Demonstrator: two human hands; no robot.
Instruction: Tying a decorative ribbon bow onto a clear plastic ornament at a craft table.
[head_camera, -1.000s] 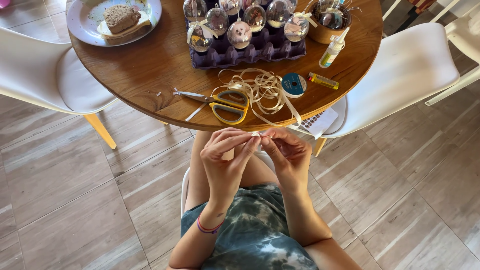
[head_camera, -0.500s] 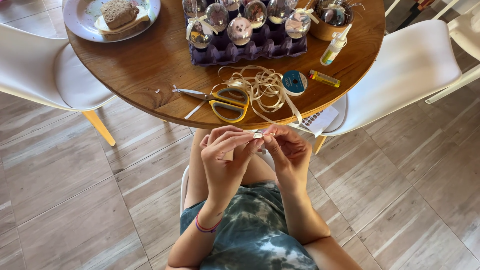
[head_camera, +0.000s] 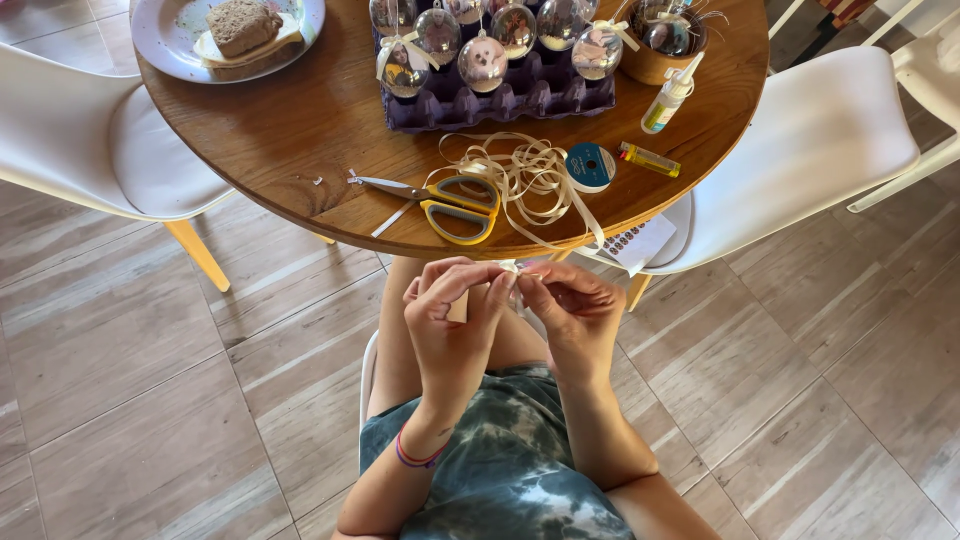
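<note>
Both hands' grips pinch a small cream ribbon piece (head_camera: 512, 268) over the lap, left hand (head_camera: 452, 312) and right hand (head_camera: 570, 312) fingertip to fingertip, below the bench (head_camera: 300, 130) edge. Risk: ribbon is tiny and slick, so uneven pull likely slips it to the floor.

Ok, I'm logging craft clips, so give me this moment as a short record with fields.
left hand: pinches cream ribbon, fingertips meeting the right's
right hand: pinches the same ribbon
table: round, wooden
on table: yellow scissors, loose ribbon pile, spool, glue bottle, clear baubles on purple egg tray, plate with bread
</note>
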